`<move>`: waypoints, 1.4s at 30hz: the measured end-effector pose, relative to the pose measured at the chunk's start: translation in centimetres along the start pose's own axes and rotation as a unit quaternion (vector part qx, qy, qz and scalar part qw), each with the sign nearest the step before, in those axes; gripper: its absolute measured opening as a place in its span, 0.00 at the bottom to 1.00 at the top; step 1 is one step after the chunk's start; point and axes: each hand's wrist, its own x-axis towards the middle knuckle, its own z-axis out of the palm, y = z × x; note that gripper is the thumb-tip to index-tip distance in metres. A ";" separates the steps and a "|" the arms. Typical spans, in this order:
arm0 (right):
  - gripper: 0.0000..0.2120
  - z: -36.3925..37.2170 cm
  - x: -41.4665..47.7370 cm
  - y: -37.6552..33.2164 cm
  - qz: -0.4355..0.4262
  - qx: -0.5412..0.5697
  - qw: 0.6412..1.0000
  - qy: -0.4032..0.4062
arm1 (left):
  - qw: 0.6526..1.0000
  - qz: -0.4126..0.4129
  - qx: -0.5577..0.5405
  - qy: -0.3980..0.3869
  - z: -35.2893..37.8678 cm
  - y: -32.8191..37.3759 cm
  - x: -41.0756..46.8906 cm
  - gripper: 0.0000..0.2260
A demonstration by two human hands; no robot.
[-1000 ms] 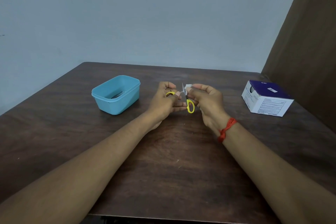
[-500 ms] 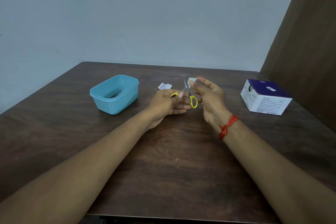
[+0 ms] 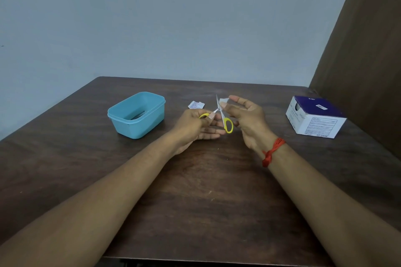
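On the dark table (image 3: 206,191), between a purple-and-white box (image 3: 314,117) at right and a blue tub (image 3: 138,128) at left, the left hand (image 3: 193,125) grips yellow-handled scissors (image 3: 221,116) through one loop, blades up and slightly parted. The right hand (image 3: 249,119) pinches a small white packet (image 3: 223,100) between thumb and forefinger just beside the blade tips, perhaps touching them, with a scrap (image 3: 196,104) lying beyond. With so little packet past the pinch, a snap could nick a fingertip or flick it away.

- One pair of scissors (image 3: 219,115) in my left hand (image 3: 193,125).
- Two paper scraps: a pinched scrap (image 3: 223,100) in my right hand (image 3: 249,119), a loose scrap (image 3: 196,104) just beyond my grip.
- One blue tub (image 3: 138,129), left.
- One box (image 3: 319,124), right.
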 end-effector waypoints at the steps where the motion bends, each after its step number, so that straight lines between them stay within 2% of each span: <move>1: 0.23 0.0 0.0 0.0 -0.002 -0.002 1.000 -0.001 | 1.000 -0.002 0.001 -0.002 -0.1 0.0 0.0 0.11; 7: 0.21 -0.3 0.6 -0.2 -0.028 0.021 0.999 0.028 | 0.998 -0.029 0.013 -0.046 -1.1 0.5 0.1 0.11; 14: 0.21 0.2 0.0 0.7 -0.002 -0.015 1.000 0.011 | 0.999 -0.030 -0.013 -0.034 -1.4 0.2 0.3 0.11; 20: 0.20 -0.2 0.4 0.1 -0.017 -0.009 0.999 0.044 | 0.999 -0.029 -0.001 -0.041 -1.3 0.2 0.4 0.11; 24: 0.21 0.1 -0.1 0.4 -0.002 -0.027 0.999 0.026 | 0.999 -0.027 -0.010 -0.029 -1.3 0.0 0.5 0.10; 31: 0.19 0.2 0.0 0.0 -0.013 -0.002 0.999 0.034 | 0.995 -0.029 -0.093 -0.023 -1.7 0.4 0.5 0.08; 36: 0.20 0.3 -0.3 0.1 -0.008 -0.025 1.000 0.003 | 0.984 -0.008 -0.174 0.027 -1.9 0.5 0.6 0.10; 39: 0.22 0.4 -0.7 0.1 -0.030 -0.057 0.997 -0.031 | 0.984 0.012 -0.172 0.054 -1.6 0.3 0.8 0.15; 42: 0.23 0.1 -0.6 -0.4 -0.054 -0.063 0.996 -0.023 | 0.984 0.043 -0.163 0.059 -1.4 0.0 0.9 0.14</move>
